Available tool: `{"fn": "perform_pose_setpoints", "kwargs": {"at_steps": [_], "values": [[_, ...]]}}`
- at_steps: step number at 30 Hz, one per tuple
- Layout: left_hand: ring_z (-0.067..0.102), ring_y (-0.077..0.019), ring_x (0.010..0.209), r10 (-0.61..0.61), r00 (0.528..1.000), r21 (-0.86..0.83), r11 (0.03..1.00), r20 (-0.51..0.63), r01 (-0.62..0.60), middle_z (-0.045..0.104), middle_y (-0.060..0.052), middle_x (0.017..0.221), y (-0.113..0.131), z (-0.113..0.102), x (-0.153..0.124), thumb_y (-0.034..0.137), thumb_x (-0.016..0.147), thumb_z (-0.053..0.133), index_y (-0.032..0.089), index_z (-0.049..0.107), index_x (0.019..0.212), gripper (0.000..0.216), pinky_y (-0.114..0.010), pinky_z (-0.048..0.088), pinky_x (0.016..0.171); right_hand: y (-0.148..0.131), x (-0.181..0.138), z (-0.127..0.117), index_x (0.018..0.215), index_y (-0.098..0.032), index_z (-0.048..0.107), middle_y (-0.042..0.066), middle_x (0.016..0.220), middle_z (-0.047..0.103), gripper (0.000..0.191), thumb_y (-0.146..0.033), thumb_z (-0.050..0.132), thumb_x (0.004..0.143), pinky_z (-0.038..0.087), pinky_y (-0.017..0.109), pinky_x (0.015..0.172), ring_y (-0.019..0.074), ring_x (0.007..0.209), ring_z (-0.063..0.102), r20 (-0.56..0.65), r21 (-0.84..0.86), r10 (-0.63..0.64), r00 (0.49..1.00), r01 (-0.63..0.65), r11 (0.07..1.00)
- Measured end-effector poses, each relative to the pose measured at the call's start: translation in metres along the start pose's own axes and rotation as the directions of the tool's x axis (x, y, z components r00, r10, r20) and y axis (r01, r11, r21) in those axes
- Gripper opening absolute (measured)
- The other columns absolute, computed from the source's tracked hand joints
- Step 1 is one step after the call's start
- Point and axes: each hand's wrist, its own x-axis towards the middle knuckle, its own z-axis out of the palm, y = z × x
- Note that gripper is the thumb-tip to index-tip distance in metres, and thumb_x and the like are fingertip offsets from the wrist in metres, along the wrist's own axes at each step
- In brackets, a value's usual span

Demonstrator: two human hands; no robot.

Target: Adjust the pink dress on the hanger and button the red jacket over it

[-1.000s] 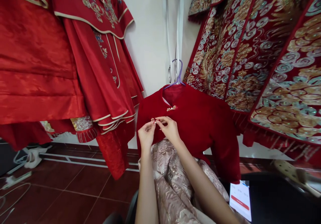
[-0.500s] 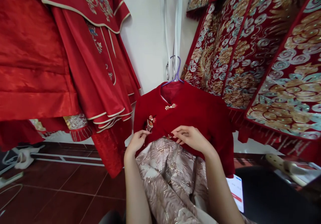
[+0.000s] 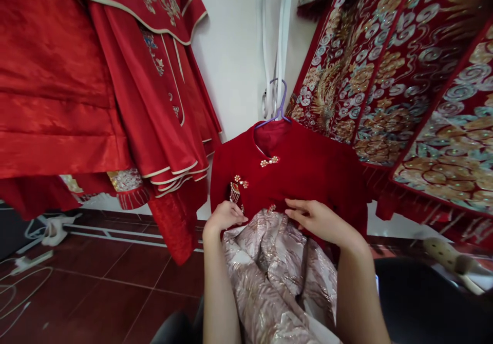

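A dark red velvet jacket point(image 3: 308, 154) with a stand collar hangs on a purple hanger point(image 3: 284, 97). Beaded flower fastenings point(image 3: 269, 161) close its neck, and a tasselled beaded ornament point(image 3: 235, 190) sits on the left of its chest. Shiny pinkish-silver brocade cloth point(image 3: 277, 282) lies bunched below and over the jacket's lower front. My left hand point(image 3: 224, 218) is closed at the jacket's lower left, thumb and fingers pinching red cloth just under the tassels. Flat on the jacket's front, my right hand point(image 3: 321, 221) has its fingers stretched out beside a lower beaded fastening point(image 3: 271, 208).
Red robes with cream piping point(image 3: 154, 102) hang at left, and heavily embroidered red garments point(image 3: 385, 77) hang at right. White straps point(image 3: 272, 41) run down the wall. Pale shoes point(image 3: 54, 231), cables and a rack bar point(image 3: 134, 237) are low at left; a black seat point(image 3: 419, 303) is at right.
The view has shifted, moving the scene slightly right. My left hand sits a little lower below the tassel ornament, and my right hand's fingers have straightened away from the lower fastening.
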Motion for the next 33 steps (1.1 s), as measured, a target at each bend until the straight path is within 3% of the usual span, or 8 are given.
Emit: {"fn": "perform_pose_setpoints", "kwargs": {"at_steps": [4,9,15,18,21,27,30,33], "values": [[0.064,-0.0178,0.05,-0.036,0.993,-0.031,0.999,-0.112,0.032,0.066,-0.002,0.053,0.001,0.006,0.004,0.027,0.046,0.084,0.017,0.053,0.066,0.038,-0.023,0.041,0.047,-0.001,0.005,0.005,0.103,-0.023,0.07,0.008,0.104,0.071,0.026,-0.03,0.062,0.079,0.054,0.038,0.08,0.0221,0.086,0.068,0.039,-0.031,-0.037,0.999,0.039,0.999],[0.067,-0.0203,0.053,0.021,0.995,-0.065,0.998,-0.097,-0.027,0.068,-0.003,0.059,-0.007,0.005,0.008,0.035,0.046,0.086,0.017,0.054,0.076,0.048,-0.023,0.042,0.047,0.011,0.025,0.028,0.102,-0.021,0.066,0.006,0.096,0.07,0.027,-0.022,0.063,0.075,0.053,0.032,0.078,0.0185,0.09,0.065,0.031,-0.032,-0.109,0.994,0.11,0.993],[0.065,-0.0189,0.05,0.054,0.992,0.006,0.999,-0.115,-0.054,0.069,-0.002,0.064,-0.011,0.007,0.013,0.044,0.049,0.084,0.018,0.054,0.087,0.055,-0.025,0.044,0.051,0.013,0.037,0.045,0.097,-0.017,0.062,0.004,0.078,0.068,0.027,-0.015,0.065,0.071,0.05,0.027,0.069,0.0157,0.073,0.065,-0.071,-0.072,0.008,0.997,-0.013,0.997],[0.065,-0.0194,0.057,0.147,0.975,0.123,0.984,-0.168,-0.128,0.068,-0.003,0.067,-0.006,0.01,0.013,0.051,0.054,0.079,0.017,0.057,0.086,0.051,-0.026,0.044,0.056,0.008,0.037,0.047,0.086,-0.017,0.065,0.003,0.071,0.068,0.017,-0.011,0.062,0.07,0.048,0.026,0.065,0.0163,0.067,0.065,-0.037,-0.15,0.031,0.999,-0.036,0.988],[0.065,-0.0214,0.067,0.251,0.942,0.255,0.948,-0.223,-0.192,0.069,-0.006,0.074,0.002,0.014,0.012,0.049,0.057,0.077,0.017,0.061,0.084,0.045,-0.027,0.043,0.061,0.007,0.037,0.045,0.078,-0.019,0.066,0.001,0.066,0.066,0.015,-0.009,0.063,0.067,0.046,0.024,0.061,0.0148,0.063,0.062,0.003,-0.174,-0.022,1.0,0.022,0.985],[0.064,-0.0256,0.082,0.296,0.896,0.231,0.946,-0.33,-0.228,0.069,-0.012,0.091,0.011,0.019,0.011,0.031,0.061,0.074,0.018,0.064,0.091,0.034,-0.03,0.043,0.073,0.013,0.038,0.039,0.074,-0.019,0.067,0.002,0.078,0.065,0.006,-0.018,0.068,0.068,0.048,0.024,0.064,0.0139,0.069,0.061,-0.039,-0.12,-0.127,0.991,0.122,0.985],[0.063,-0.0236,0.074,0.267,0.878,0.234,0.955,-0.398,-0.184,0.068,-0.01,0.081,0.013,0.016,0.011,0.031,0.064,0.071,0.019,0.062,0.084,0.025,-0.03,0.042,0.07,0.014,0.039,0.039,0.077,-0.018,0.068,0.002,0.076,0.067,0.007,-0.025,0.067,0.073,0.048,0.024,0.064,0.0135,0.069,0.061,0.009,-0.052,-0.153,0.988,0.153,0.987],[0.057,-0.0163,0.06,0.273,0.822,0.25,0.954,-0.5,-0.165,0.06,-0.001,0.063,0.018,0.016,0.012,0.029,0.069,0.065,0.02,0.055,0.071,0.014,-0.027,0.042,0.065,0.009,0.038,0.039,0.078,-0.017,0.067,0.001,0.072,0.067,0.013,-0.029,0.068,0.074,0.047,0.024,0.063,0.0127,0.067,0.06,0.065,0.011,-0.139,0.988,0.138,0.99]]}}
